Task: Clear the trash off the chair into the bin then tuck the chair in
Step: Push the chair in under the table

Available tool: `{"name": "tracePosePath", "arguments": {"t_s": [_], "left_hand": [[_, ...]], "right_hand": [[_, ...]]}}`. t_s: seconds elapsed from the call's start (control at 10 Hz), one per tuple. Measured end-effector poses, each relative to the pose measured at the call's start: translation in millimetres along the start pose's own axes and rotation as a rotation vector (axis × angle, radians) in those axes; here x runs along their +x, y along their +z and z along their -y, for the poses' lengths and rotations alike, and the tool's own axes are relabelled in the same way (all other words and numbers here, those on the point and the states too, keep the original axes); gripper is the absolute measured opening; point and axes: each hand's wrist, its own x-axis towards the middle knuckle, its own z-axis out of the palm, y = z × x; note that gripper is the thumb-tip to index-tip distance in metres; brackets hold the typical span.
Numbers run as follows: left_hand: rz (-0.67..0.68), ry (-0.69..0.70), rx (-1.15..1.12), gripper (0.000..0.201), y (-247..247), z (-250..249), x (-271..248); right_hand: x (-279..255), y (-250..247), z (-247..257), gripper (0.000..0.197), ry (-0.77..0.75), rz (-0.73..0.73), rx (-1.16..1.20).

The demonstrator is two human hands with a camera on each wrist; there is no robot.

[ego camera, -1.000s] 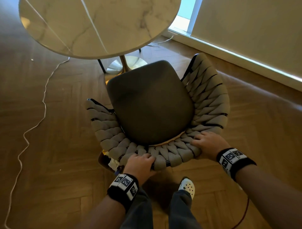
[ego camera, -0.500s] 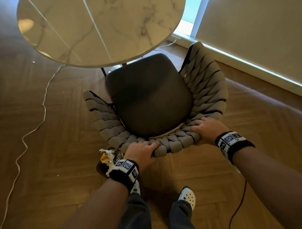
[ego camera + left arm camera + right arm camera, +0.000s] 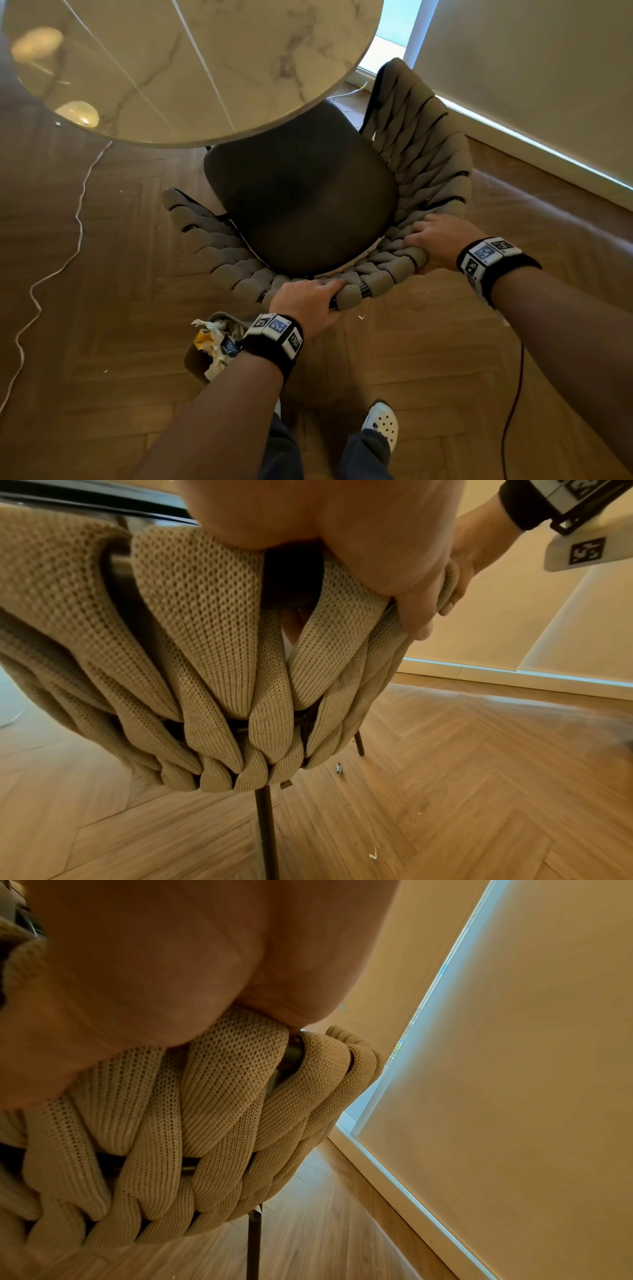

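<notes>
My left hand (image 3: 310, 301) and right hand (image 3: 436, 236) hold the chair (image 3: 301, 205) back tight. It has slid further under the table (image 3: 191, 68). Nearly tucked in.

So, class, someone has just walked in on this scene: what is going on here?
A person stands behind a chair, left hand and right hand both gripping its woven backrest. The front of the seat is under the round marble table. The seat is bare, and the bin on the floor by the left wrist is stuffed with crumpled trash.
</notes>
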Motion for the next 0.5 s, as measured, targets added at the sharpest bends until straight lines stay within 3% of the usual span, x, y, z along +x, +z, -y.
{"name": "tracePosePath", "arguments": {"t_s": [0.2, 0.3, 0.4, 0.5], "left_hand": [[0.001, -0.024, -0.068, 0.06, -1.9, 0.9, 0.4], [0.115, -0.043, -0.162, 0.061, -7.6, 2.0, -1.7], [0.135, -0.054, -0.282, 0.061, -20.3, 5.1, -9.7], [-0.088, -0.071, -0.335, 0.05, -23.4, 19.9, -48.3]], "right_hand": [[-5.4, 8.7, 5.2, 0.052, 0.062, -0.088, 0.043], [-18.1, 19.5, 22.1, 0.052, 0.16, -0.206, 0.143], [-44.6, 28.7, 55.7, 0.054, 0.261, -0.403, 0.27], [-98.7, 54.4, 114.3, 0.052, 0.354, -0.394, 0.47]]}}
